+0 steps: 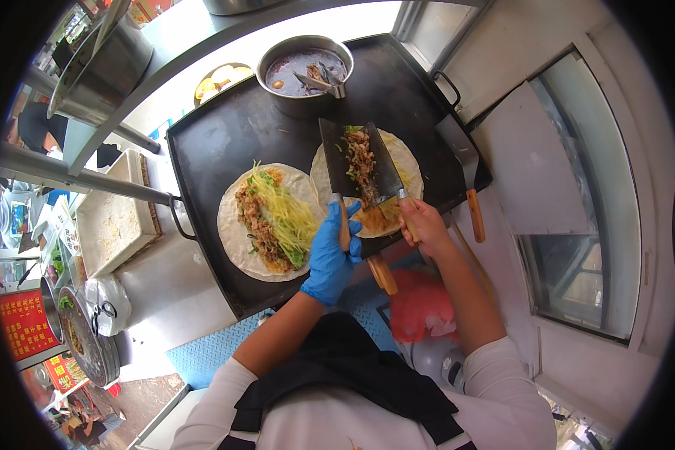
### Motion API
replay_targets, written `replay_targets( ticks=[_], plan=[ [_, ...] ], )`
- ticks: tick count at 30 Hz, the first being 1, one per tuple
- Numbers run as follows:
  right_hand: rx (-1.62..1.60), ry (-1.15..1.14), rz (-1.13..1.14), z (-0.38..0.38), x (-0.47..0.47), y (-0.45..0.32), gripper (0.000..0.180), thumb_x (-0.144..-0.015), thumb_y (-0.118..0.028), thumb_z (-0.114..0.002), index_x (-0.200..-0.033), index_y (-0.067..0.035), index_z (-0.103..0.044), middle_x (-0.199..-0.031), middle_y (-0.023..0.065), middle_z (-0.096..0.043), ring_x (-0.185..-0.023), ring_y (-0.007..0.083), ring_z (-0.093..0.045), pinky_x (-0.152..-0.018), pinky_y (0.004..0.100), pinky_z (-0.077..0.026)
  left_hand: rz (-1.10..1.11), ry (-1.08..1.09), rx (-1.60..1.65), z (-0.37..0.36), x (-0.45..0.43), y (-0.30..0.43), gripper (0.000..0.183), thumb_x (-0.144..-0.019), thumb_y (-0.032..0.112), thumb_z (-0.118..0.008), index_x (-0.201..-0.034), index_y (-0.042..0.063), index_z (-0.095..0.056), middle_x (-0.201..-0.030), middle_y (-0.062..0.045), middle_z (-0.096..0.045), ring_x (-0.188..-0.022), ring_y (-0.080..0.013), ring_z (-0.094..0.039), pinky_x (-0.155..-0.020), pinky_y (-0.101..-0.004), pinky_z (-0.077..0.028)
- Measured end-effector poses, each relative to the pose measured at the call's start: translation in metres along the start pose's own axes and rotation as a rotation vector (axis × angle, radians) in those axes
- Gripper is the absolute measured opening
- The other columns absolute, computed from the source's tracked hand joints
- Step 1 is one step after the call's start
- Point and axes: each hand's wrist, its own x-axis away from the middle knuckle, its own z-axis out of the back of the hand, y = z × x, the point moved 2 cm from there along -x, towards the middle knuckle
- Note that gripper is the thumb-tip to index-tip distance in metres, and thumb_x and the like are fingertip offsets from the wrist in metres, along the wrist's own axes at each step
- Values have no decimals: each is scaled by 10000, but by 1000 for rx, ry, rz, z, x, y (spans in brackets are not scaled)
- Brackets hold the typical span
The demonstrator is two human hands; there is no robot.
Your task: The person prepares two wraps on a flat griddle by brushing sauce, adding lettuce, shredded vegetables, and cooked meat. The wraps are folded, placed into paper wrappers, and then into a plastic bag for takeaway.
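Note:
My left hand (331, 259), in a blue glove, grips the wooden handle (345, 233) of a wide, dark, flat-bladed spatula. My bare right hand (430, 228) is closed around a second spatula handle (409, 219). Their dark blades (337, 152) meet side by side, with chopped meat and green bits (361, 157) lying on them. Beneath is a round flatbread (408, 157) with yellow shreds and orange sauce, partly hidden by the blades. To its left, another flatbread (233, 242) bears chopped meat, lettuce and pale yellow shreds (284, 216). Both lie on a black griddle (214, 129).
A steel pot of dark liquid (305, 95) with tongs stands at the griddle's far edge. Another spatula (460, 149) rests at the right rim. Wooden handles (381, 274) jut from the near edge. Left are a metal shelf post (84, 174), a shallow tray (112, 219) and a round chopping board (84, 337).

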Motion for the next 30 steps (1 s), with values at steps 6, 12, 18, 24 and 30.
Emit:
replay_targets(
  ticks=[6, 12, 18, 24, 30],
  plan=[
    [-63, -16, -38, 18, 34, -10, 297, -978, -289, -528, -1091, -16, -555, -676, 15, -524, -435, 75, -438, -376, 223, -354, 27, 73, 33, -7, -5, -6, 561, -950, 498, -517, -1257, 29, -542, -735, 5, -569, -474, -58, -388, -406, -200, -284],
    [65, -39, -42, 36, 62, -14, 313, -977, -294, -530, -1112, -12, -545, -683, 17, -520, -436, 70, -433, -379, 216, -350, 8, 9, -42, 1, 16, -2, 581, -949, 524, -495, -1261, 36, -545, -789, -1, -569, -499, -71, -423, -410, -217, -326],
    [137, 15, -54, 21, 62, -11, 327, -982, -300, -519, -1125, -7, -542, -697, 14, -522, -456, 71, -443, -390, 214, -355, 75, -7, -70, -11, 53, -21, 577, -957, 503, -489, -1251, 10, -548, -777, 2, -578, -481, -83, -450, -398, -225, -345],
    [132, 49, -40, 14, 74, -18, 332, -981, -301, -524, -1127, -3, -544, -695, 15, -520, -453, 71, -442, -390, 210, -355, 80, 83, -100, -17, 48, -40, 569, -937, 515, -525, -1219, 22, -566, -791, -7, -577, -498, -88, -469, -411, -227, -357],
    [102, 25, -36, 27, 88, -21, 308, -975, -287, -532, -1093, -4, -559, -671, 16, -513, -430, 71, -427, -375, 220, -344, 39, 60, -11, 8, 53, -15, 547, -947, 503, -516, -1230, 37, -562, -798, 6, -582, -504, -79, -455, -422, -223, -349]
  ],
)
